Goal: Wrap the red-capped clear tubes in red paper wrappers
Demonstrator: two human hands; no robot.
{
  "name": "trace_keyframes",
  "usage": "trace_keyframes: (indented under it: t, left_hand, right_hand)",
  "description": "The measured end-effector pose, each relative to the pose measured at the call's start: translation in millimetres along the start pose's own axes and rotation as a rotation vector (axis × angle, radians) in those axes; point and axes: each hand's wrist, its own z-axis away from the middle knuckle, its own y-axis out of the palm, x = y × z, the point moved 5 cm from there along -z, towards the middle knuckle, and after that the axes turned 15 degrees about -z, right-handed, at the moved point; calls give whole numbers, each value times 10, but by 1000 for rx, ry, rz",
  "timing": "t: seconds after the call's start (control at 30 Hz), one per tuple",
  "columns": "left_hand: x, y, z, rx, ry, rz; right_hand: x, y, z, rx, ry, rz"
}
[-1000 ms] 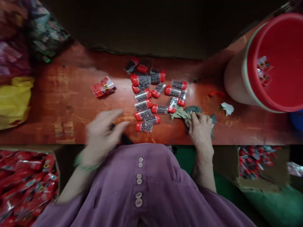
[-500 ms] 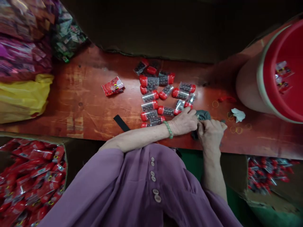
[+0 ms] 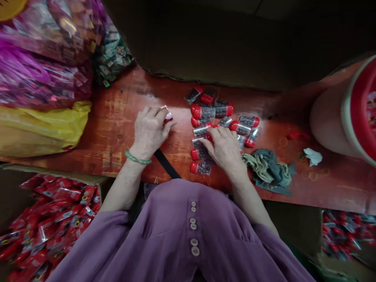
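Note:
My left hand (image 3: pixel 150 131), with a green bead bracelet at the wrist, is closed around the edge of a small red printed packet (image 3: pixel 167 113); most of the packet is hidden by the fingers. Clear tubes with red caps (image 3: pixel 202 112) and small dark balls inside lie in a loose group on the table. Over the near side of that group is my right hand (image 3: pixel 225 149), thumb and fingers apart and touching the tubes. Just right of it lies a crumpled grey-green cloth (image 3: pixel 268 170).
A black strap (image 3: pixel 167 163) lies by the table's near edge. Bulging plastic bags (image 3: pixel 44 125) stand left, a red-rimmed bucket (image 3: pixel 331 117) right. A large open cardboard box (image 3: pixel 205 51) borders the far side. Boxes of red packs (image 3: pixel 58 215) sit below the table.
Both hands have left the grey-green cloth, which now lies on the table. My left hand has moved left to the red packet, my right hand to the tubes. The view has shifted.

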Motion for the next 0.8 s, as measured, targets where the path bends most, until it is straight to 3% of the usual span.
trace_keyframes:
  t: [0.1,0.27,0.6,0.7,0.8]
  left_hand:
    - [156,105,77,66,32,-61]
    - [144,252,130,73,35,-112]
    - [313,249,83,63,-10,84]
    - [333,275,67,79,-17,112]
    - [341,286,33,110,-7,105]
  right_hand:
    - [118,163,-209,41,33,101]
    - [154,252,-348,98,134,99]
    - [256,155,-378,219,167,28]
    - [245,84,-335,193,150,-21]
    - [138,9,-269,86,119,-162]
